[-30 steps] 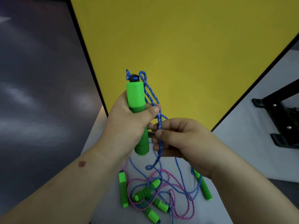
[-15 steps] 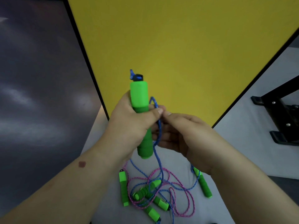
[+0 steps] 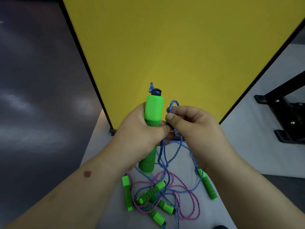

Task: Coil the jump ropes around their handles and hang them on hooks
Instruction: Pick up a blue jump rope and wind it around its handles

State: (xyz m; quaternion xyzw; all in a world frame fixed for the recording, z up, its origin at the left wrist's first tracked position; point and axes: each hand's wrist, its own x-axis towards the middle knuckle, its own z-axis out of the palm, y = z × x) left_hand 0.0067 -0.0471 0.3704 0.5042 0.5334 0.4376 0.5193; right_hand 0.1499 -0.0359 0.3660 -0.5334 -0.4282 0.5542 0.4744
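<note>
Left hand (image 3: 142,129) grips green handle (image 3: 152,113) upright, its middle hidden by fingers. Right hand (image 3: 193,124) pinches blue rope (image 3: 173,104) loop; pinch point partly hidden.

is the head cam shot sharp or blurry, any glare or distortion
Head view: dim, flat light with no glare; the green handle and both hands, left and right, are fairly sharp; wide-angle distortion splays the yellow panel edges outward; the dark floor at left looks smeared.
</note>
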